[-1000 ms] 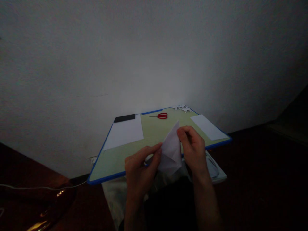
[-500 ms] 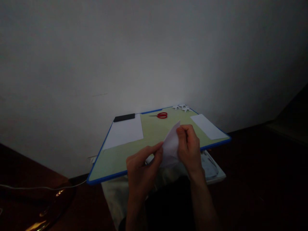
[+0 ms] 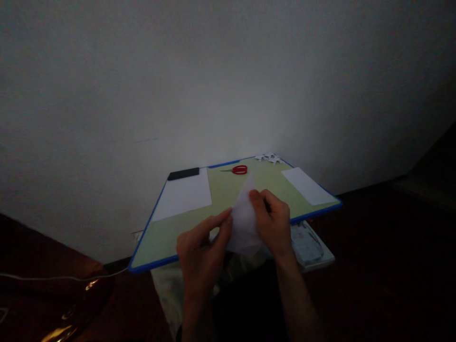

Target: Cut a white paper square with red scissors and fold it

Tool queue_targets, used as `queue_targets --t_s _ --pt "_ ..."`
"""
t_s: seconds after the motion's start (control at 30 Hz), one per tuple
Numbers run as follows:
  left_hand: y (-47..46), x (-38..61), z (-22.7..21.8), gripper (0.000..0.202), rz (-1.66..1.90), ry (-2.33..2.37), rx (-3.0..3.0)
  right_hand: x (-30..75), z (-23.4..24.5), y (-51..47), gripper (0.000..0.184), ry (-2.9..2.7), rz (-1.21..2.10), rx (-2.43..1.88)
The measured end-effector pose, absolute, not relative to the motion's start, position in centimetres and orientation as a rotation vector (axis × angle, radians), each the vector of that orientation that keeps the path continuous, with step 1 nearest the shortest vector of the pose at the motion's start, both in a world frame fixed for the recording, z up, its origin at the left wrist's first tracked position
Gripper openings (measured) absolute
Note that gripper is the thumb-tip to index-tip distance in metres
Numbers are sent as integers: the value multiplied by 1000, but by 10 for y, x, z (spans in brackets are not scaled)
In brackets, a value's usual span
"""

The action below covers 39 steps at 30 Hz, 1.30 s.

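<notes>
A folded sheet of white paper is held up between my hands above the near edge of the table, its pointed end up and away from me. My left hand pinches its left edge between thumb and fingers. On the right edge, my right hand is closed with the thumb pressed on the paper and the fingers curled behind it. Beyond the paper, scissors with red handles lie on the pale green tabletop, blades pointing left.
White paper lies at the left under a dark flat object. Another white sheet is at the right. Several small cut paper pieces lie at the far right corner. A tray stands below the table; a cable runs left.
Both hands have shifted slightly left with the folded paper. The paper has turned so more of its face shows toward me. Both hands keep their grip.
</notes>
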<state>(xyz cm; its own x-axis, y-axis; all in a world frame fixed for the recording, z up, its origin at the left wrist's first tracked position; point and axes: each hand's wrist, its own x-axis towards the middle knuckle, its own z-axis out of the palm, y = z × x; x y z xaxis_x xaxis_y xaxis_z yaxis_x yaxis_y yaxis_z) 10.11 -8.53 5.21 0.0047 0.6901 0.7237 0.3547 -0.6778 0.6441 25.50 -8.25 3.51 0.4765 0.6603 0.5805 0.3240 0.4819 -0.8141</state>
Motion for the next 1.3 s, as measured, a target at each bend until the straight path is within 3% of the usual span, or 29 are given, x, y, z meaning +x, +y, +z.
queue_targets --t_s 0.27,0.6,0.9,1.3 --pt "-86 102 53 16 1708 1064 2066 256 33 -79 57 -1003 200 -1123" --pt "-85 101 54 17 1687 965 2063 269 31 -83 41 -1138 788 -864" --pt "-85 104 56 18 1677 956 2084 267 33 -80 62 -1162 294 -1130" --pt "-85 105 58 19 1656 966 2164 267 29 -75 62 -1149 154 -1219"
